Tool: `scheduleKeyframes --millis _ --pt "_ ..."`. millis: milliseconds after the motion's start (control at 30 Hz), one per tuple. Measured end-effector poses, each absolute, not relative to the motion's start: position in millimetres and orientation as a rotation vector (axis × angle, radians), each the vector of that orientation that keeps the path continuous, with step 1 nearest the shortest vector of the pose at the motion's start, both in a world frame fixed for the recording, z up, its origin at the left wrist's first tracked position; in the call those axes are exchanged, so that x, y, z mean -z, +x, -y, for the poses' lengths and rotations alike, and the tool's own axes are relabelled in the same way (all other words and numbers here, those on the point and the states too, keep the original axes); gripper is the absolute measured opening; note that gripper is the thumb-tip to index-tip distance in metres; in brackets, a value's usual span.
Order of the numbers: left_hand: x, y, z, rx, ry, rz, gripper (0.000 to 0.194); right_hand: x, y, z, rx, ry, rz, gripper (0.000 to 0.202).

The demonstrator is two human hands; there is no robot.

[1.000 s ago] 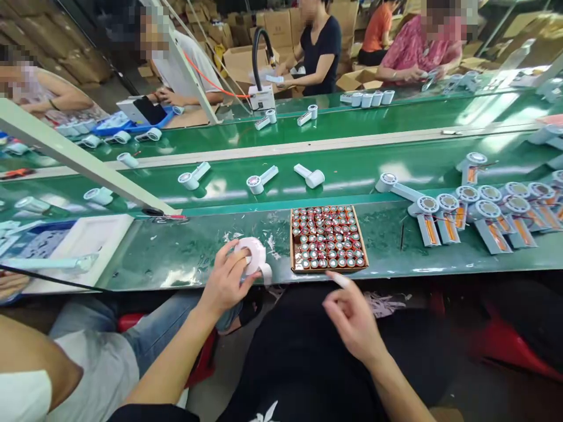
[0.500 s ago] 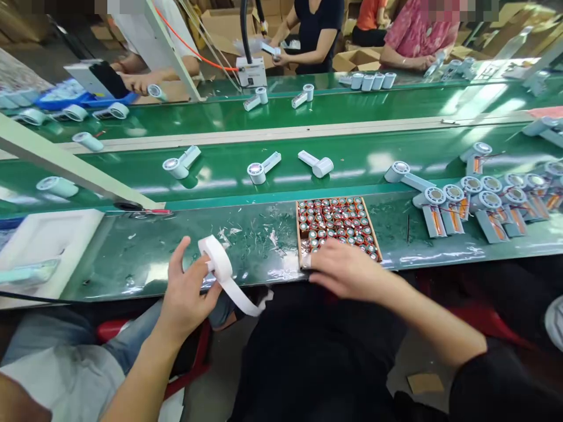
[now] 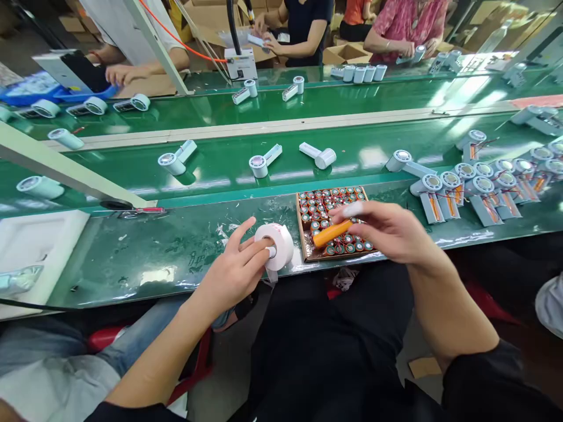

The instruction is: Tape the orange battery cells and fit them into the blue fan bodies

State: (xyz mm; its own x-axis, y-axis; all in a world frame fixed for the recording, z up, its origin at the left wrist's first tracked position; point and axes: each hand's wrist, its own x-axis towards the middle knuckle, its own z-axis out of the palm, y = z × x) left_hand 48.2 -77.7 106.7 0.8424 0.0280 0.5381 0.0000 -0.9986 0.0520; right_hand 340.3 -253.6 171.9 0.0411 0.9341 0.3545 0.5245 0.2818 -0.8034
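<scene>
My left hand (image 3: 240, 264) grips a roll of white tape (image 3: 285, 249), with fingers through its core and a loose end hanging below. Between the thumb and fingers of my right hand (image 3: 391, 231) is an orange cylindrical battery (image 3: 332, 234), held tilted above a shallow cardboard box (image 3: 304, 249). White wrapping covers one right fingertip. Upright batteries (image 3: 314, 215) with red wires fill much of the box, and its near left corner shows bare bottom.
Light-blue handheld fan bodies (image 3: 433, 196) crowd the bench at right; several more lie on the green conveyor (image 3: 211, 173). Scissors (image 3: 132, 207) and a white foam tray (image 3: 65, 258) are at left. Co-workers sit across the line, and another person (image 3: 57, 375) sits at my left.
My right hand has lifted an orange battery out of the box. My left hand has moved right with the tape roll, bringing it beside the box.
</scene>
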Motion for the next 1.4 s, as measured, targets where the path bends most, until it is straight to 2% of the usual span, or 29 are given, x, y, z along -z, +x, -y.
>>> scheduleKeyframes --millis 67,167,300,433,533,633,700,900,1000,1100,1167,1267,1333,1400 --pt "-114 51 77 -0.843 3.013 0.021 0.032 -180 333 269 -0.598 -1.271 1.317 0.032" --pt "-127 60 79 -0.787 3.102 0.057 0.033 -185 322 278 -0.703 -1.315 1.158 0.053" --pt "-144 77 86 -0.728 3.220 0.184 0.030 -182 319 268 -0.786 -1.469 1.219 0.051" --pt "-160 90 97 -0.685 3.348 0.316 0.033 -174 318 255 -0.842 -1.446 1.182 0.048" --pt "-170 94 104 -0.634 3.360 0.196 0.038 -158 311 255 -0.841 -1.341 1.039 0.043" --pt "-170 99 111 -0.665 3.258 0.021 0.037 -135 301 258 -0.925 -1.235 0.897 0.055" --pt "-164 103 115 -0.748 3.214 -0.057 0.035 -121 293 256 -0.900 -1.192 0.754 0.064" --pt "-120 119 136 -1.077 3.113 -0.336 0.023 -105 260 238 -0.419 -0.932 0.312 0.067" --pt "-102 129 154 -1.198 2.958 -0.438 0.025 -104 248 235 -0.449 -0.890 0.308 0.075" --pt "-95 126 161 -1.177 2.889 -0.395 0.021 -106 268 239 -0.532 -0.897 0.383 0.076" --pt "-90 110 145 -1.169 2.890 -0.414 0.017 -114 302 249 -0.413 -0.889 0.373 0.070" --pt "-69 67 85 -1.206 2.951 -0.704 0.013 -127 365 279 -0.033 -0.862 0.259 0.063" --pt "-53 38 38 -1.142 3.005 -0.829 0.025 -126 395 307 0.074 -0.894 0.203 0.070" --pt "-44 20 5 -1.056 2.986 -0.882 0.037 -114 409 333 0.020 -0.968 0.168 0.081"
